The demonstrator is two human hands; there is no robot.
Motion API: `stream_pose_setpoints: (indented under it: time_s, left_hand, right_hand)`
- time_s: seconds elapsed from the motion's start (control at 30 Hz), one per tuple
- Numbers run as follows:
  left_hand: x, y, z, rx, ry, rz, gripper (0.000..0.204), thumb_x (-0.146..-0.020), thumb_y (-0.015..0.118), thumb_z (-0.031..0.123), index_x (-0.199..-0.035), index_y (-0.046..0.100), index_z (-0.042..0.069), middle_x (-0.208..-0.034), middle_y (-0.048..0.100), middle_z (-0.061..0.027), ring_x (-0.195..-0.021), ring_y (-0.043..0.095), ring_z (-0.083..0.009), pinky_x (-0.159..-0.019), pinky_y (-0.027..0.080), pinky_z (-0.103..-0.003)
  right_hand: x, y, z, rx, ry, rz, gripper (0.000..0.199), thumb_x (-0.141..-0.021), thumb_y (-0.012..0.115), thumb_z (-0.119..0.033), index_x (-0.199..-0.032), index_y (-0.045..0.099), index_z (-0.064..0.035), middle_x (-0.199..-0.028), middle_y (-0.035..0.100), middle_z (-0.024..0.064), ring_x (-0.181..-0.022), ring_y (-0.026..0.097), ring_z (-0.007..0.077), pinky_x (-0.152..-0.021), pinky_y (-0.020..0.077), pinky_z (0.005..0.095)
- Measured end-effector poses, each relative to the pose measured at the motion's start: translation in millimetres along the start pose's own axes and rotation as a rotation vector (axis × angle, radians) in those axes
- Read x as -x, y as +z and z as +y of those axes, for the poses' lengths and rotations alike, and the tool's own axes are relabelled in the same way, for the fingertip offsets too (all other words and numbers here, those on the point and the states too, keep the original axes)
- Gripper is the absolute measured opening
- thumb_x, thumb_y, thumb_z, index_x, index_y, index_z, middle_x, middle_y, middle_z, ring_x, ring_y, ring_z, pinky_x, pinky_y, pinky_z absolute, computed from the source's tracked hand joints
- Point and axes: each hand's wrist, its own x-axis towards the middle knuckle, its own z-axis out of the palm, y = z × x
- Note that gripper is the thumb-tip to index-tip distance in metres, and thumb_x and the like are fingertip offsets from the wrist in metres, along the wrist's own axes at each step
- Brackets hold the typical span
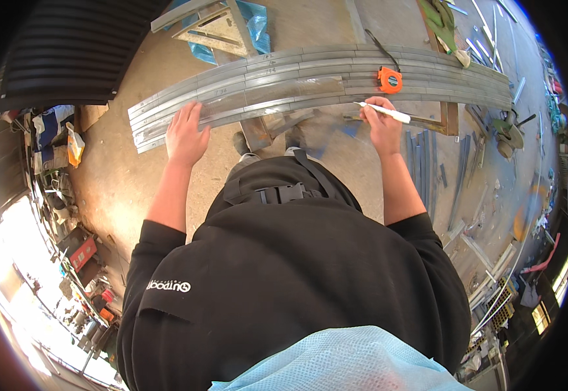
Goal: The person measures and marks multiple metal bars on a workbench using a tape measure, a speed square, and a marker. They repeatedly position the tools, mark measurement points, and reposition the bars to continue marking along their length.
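Observation:
Several long grey metal bars (284,77) lie side by side in front of me, with small handwritten marks on some of them. My left hand (187,133) rests on their near edge toward the left end, its fingers stretched out. A white marker pen (388,114) is pinched in my right hand (382,130), its thin tip pointing left at the near edge of the bars. Just beyond that hand, an orange tape measure (389,80) with a dark wrist strap sits on top of the bars.
Under the bars stands a rusty metal support (256,133). Beyond them lies a triangular metal frame (213,31) on blue plastic. A black corrugated panel (69,52) is at the far left. Cut metal strips (421,166) lie on the floor at right, near a clamp-like tool (509,133).

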Motion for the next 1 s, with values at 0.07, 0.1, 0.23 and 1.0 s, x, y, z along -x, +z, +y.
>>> stream_pose_setpoints:
  time_s: [0.07, 0.1, 0.23, 1.0]
  left_hand:
    - [-14, -2, 0, -0.006, 0.006, -0.045, 0.059, -0.092, 0.084, 0.022, -0.147, 0.067, 0.008, -0.152, 0.066, -0.0095, -0.14, 0.063, -0.0344, -0.117, 0.052, -0.048]
    - [-19, -3, -1, -0.008, 0.015, -0.06, 0.059, -0.091, 0.084, 0.02, -0.146, 0.067, 0.008, -0.15, 0.067, -0.0103, -0.138, 0.064, -0.0344, -0.117, 0.052, -0.048]
    - [-32, -6, -6, 0.013, 0.028, -0.198, 0.05, -0.092, 0.082, 0.023, -0.139, 0.07, 0.008, -0.141, 0.068, -0.0079, -0.136, 0.064, -0.0316, -0.112, 0.056, -0.047]
    - [-55, 11, -23, 0.052, 0.163, -0.163, 0.041, -0.076, 0.085, 0.015, -0.11, 0.065, 0.008, -0.113, 0.069, -0.0111, -0.113, 0.069, -0.035, -0.098, 0.059, -0.047]
  right_hand:
    - [9, -2, -3, 0.023, -0.019, 0.012, 0.02, -0.111, 0.066, -0.004, -0.129, 0.073, -0.0001, -0.097, 0.078, 0.005, -0.087, 0.071, 0.0106, -0.076, 0.0552, 0.0268]
    - [13, -4, -5, 0.096, -0.058, 0.012, 0.027, -0.114, 0.061, -0.006, -0.137, 0.073, -0.0023, -0.101, 0.08, 0.0063, -0.087, 0.072, 0.0119, -0.077, 0.0557, 0.0275]
    - [23, -5, -7, 0.105, -0.008, 0.031, 0.027, -0.112, 0.062, -0.006, -0.137, 0.073, -0.0031, -0.102, 0.081, 0.0067, -0.088, 0.073, 0.0128, -0.079, 0.057, 0.0287]
    - [-61, 32, -32, 0.875, -0.51, -0.284, 0.072, -0.079, 0.089, -0.001, -0.145, 0.062, -0.0139, -0.138, 0.075, 0.0084, -0.129, 0.068, 0.0376, -0.11, 0.0545, 0.0472]
